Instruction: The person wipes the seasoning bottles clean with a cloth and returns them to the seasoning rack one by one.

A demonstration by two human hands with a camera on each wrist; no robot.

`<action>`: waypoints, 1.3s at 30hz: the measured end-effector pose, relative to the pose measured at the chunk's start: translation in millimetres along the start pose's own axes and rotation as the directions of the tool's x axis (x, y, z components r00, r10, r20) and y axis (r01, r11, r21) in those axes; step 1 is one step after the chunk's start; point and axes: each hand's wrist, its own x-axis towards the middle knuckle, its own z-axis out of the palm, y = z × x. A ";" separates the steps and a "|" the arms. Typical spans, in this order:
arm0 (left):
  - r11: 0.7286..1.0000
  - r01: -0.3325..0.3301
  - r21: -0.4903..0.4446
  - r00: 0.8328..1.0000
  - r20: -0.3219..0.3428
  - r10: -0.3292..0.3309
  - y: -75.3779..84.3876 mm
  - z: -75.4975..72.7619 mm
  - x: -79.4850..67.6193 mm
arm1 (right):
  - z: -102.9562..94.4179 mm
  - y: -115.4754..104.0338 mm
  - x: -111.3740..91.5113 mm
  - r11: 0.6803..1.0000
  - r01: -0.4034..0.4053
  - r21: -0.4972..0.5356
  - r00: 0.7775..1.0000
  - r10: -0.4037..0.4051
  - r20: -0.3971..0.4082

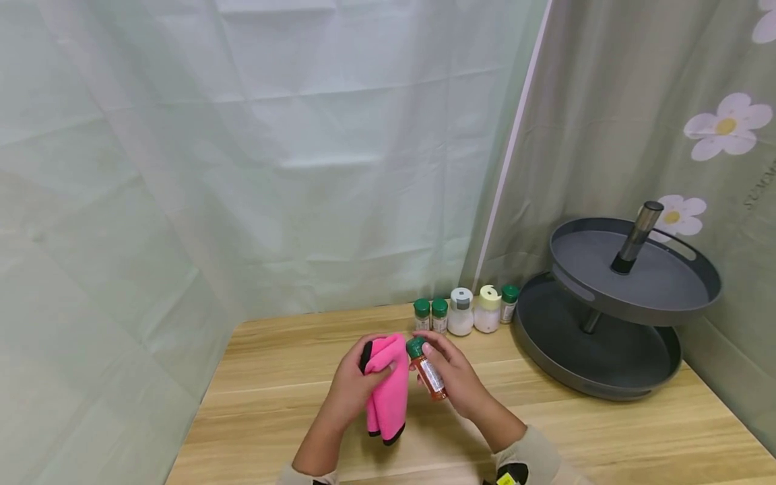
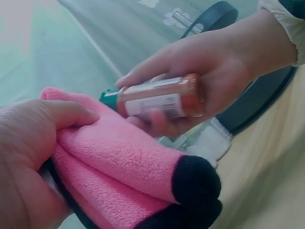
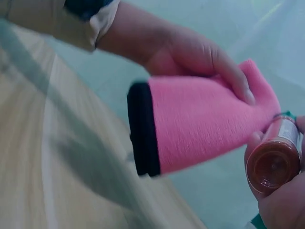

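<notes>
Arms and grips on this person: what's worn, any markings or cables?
Left grip and right grip are bare hands, no gloves. Left sleeve and right sleeve are beige with gathered cuffs. Left wrist has a dark patch; right has a dark patch with a yellow mark. No cables visible.

Tbl L of the L hand gave wide rm to pass. Btwn hands: tight, as pink cloth in L hand & red btl in R hand took up most of the gap. Fwd of R hand, the jar row blocked the way, curtain right behind. Some rm on tbl btwn R hand & lower tray. Upper tray overhung it; side gap btwn trays was passable, w/ centre post in the way.
</notes>
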 end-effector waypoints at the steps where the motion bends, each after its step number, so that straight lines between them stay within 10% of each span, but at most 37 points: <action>1: 1.000 -0.005 0.005 1.000 -0.007 0.005 -0.1 2.1 0.0 | 1.3 0.2 0.3 0.999 -0.024 0.042 1.000 0.025 -0.016; 11: 0.985 -0.102 0.140 0.995 -0.001 0.103 0.1 19.5 -3.4 | 7.3 0.8 2.8 0.979 -0.094 0.182 0.980 0.123 -0.158; 24: 0.926 -0.233 0.296 0.963 0.201 0.178 2.8 39.6 -12.9 | -4.9 -2.7 4.4 0.973 -0.056 0.224 0.946 0.123 -0.299; 39: 0.978 -0.121 0.168 0.984 -0.108 0.140 1.2 20.4 -4.0 | 3.7 0.3 4.5 0.981 -0.113 0.155 0.984 0.133 -0.122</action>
